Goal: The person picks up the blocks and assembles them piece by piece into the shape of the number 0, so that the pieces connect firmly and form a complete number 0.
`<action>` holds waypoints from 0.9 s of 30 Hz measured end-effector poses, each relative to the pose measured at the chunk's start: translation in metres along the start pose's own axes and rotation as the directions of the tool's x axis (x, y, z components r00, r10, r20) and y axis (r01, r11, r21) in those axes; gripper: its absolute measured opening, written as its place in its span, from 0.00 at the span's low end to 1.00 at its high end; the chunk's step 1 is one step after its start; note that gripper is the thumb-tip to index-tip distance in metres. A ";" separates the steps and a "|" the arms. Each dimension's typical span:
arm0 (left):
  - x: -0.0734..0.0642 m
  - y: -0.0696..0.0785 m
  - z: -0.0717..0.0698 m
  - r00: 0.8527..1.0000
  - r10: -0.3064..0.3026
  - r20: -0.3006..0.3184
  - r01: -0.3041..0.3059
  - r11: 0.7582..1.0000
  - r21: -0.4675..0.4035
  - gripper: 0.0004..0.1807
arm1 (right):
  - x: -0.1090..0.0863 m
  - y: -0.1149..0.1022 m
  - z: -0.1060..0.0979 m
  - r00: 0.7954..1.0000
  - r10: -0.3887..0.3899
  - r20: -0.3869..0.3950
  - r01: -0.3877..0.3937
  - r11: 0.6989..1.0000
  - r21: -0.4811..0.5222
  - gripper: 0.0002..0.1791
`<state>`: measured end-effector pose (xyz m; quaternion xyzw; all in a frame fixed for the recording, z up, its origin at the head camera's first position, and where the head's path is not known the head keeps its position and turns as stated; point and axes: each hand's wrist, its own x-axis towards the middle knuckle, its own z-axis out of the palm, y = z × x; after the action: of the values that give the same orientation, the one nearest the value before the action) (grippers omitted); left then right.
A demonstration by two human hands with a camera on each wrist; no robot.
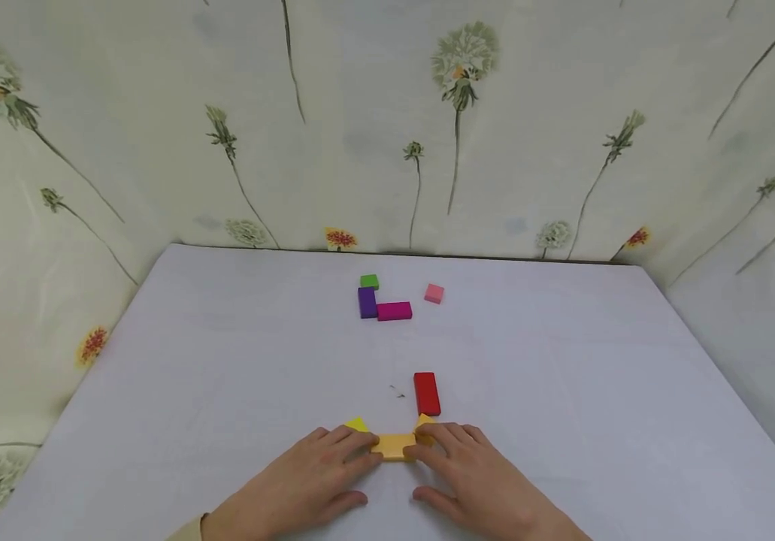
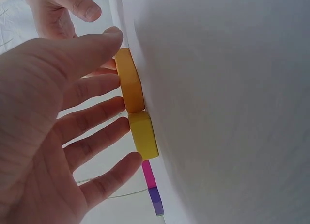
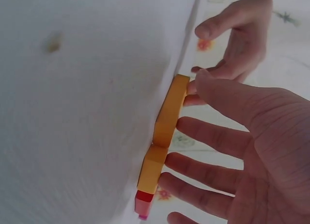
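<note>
A long orange block (image 1: 394, 448) lies flat near the front of the table, between both hands. My left hand (image 1: 309, 473) touches its left end, and the fingertips also rest along a yellow block (image 2: 144, 136) that meets that end. From the other side, fingertips of my right hand (image 1: 478, 473) touch the orange block's right end and a smaller orange block (image 3: 152, 169) adjoining it. Fingers of both hands are extended rather than wrapped round anything. A red block (image 1: 427, 394) lies lengthwise just beyond the smaller orange block, partly behind it in the right wrist view.
Farther back, a purple block (image 1: 367, 303) touches a magenta block (image 1: 395, 311), with a green block (image 1: 370, 282) behind the purple one. A pink block (image 1: 434, 294) lies apart to their right. Flower-patterned cloth (image 1: 360, 150) hangs behind the white-covered table (image 1: 258, 353).
</note>
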<state>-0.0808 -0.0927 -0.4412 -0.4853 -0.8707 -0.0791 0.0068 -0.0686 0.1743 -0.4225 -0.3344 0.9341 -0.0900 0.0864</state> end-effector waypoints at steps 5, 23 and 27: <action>-0.001 -0.003 -0.002 0.999 0.023 -0.025 -0.023 0.999 -0.032 0.23 | 0.000 -0.002 0.000 1.000 0.003 0.018 -0.003 1.000 -0.002 0.25; 0.032 -0.096 -0.009 0.872 -0.390 -0.295 0.263 0.883 -0.389 0.18 | 0.001 -0.001 -0.003 0.996 0.037 0.082 -0.035 0.999 -0.027 0.27; 0.052 -0.118 -0.007 0.855 -0.448 -0.259 0.313 0.846 -0.432 0.19 | 0.000 0.000 -0.003 0.997 0.032 0.076 -0.030 0.999 -0.031 0.26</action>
<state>-0.2090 -0.1110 -0.4453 -0.2699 -0.9036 -0.3285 0.0530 -0.0694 0.1748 -0.4192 -0.3245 0.9364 -0.0619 0.1184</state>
